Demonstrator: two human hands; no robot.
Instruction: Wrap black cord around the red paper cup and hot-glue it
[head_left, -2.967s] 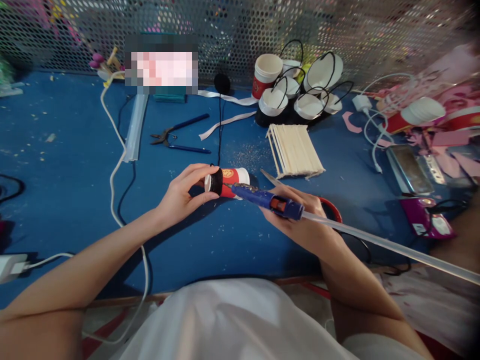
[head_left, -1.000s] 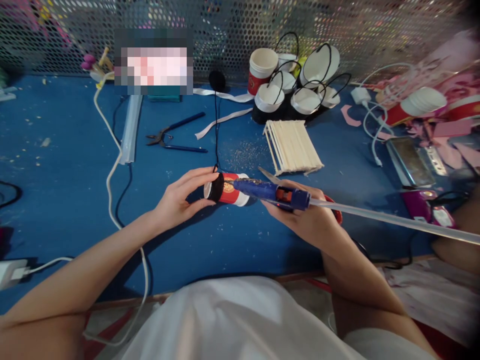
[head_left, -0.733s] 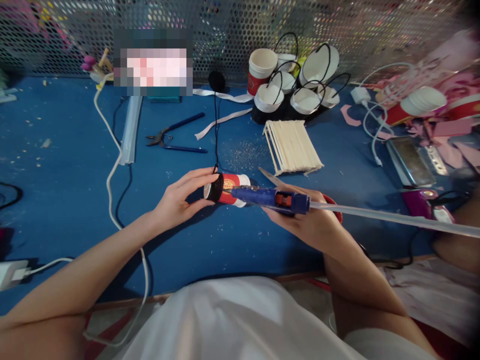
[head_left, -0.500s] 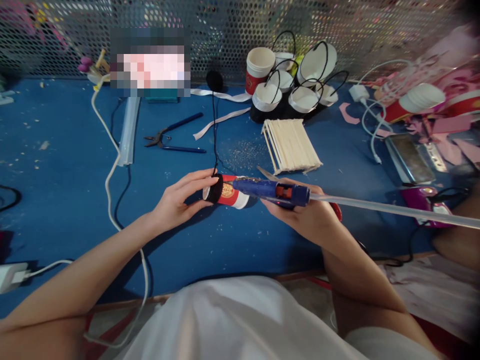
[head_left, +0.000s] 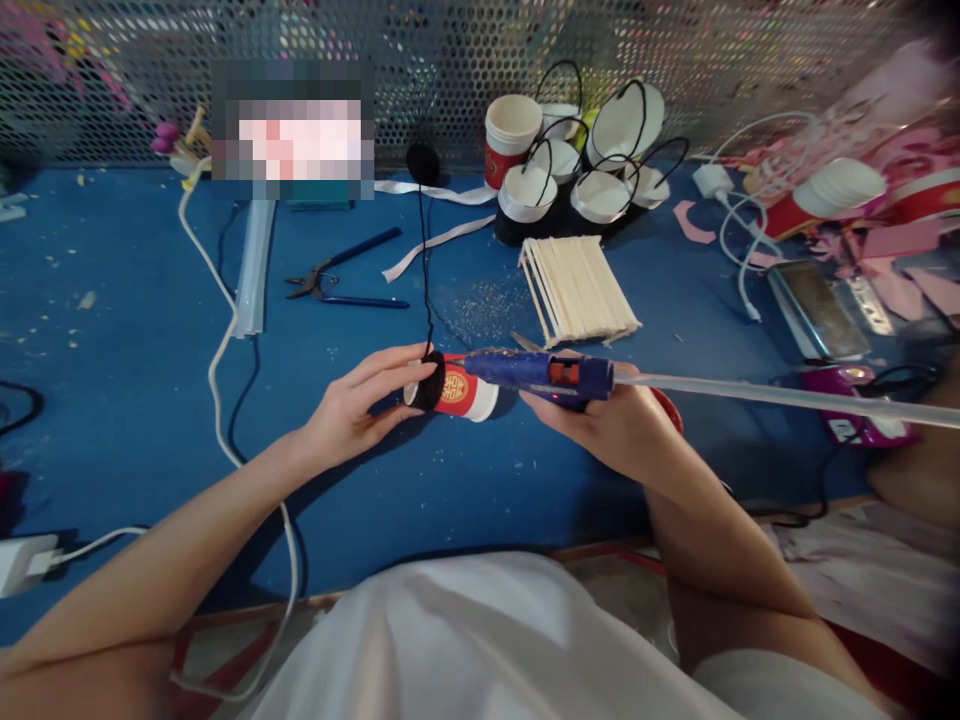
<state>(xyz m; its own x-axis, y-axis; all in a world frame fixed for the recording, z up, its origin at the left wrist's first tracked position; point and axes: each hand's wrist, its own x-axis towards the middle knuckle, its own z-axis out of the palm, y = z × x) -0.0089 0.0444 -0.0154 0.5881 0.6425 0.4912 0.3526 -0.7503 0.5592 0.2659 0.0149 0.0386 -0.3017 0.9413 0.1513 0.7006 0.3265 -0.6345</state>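
Observation:
On its side in front of me lies a red and white paper cup [head_left: 469,392] with a gold emblem. My left hand [head_left: 366,400] grips its left end, where a black band [head_left: 430,385] wraps round it. From this band a black cord [head_left: 424,270] runs back to a round black piece [head_left: 423,163]. My right hand [head_left: 611,425] is closed round a blue glue gun [head_left: 525,372], held level with its nozzle over the cup's upper edge. A long clear glue stick [head_left: 750,396] sticks out of the gun's rear. Whether the nozzle touches the cup I cannot tell.
Blue-handled pliers [head_left: 349,275] and spare glue sticks [head_left: 256,265] lie left. Several cups with black cord handles [head_left: 529,192] stand behind a bundle of pale sticks [head_left: 581,288]. A phone [head_left: 817,310] and pink scraps [head_left: 889,285] are right. A white cable [head_left: 219,380] crosses the left side.
The glue gun's nozzle has shifted slightly up and away along the cup, so more of the gold emblem shows. The left hand still holds the cup. The view has shifted slightly.

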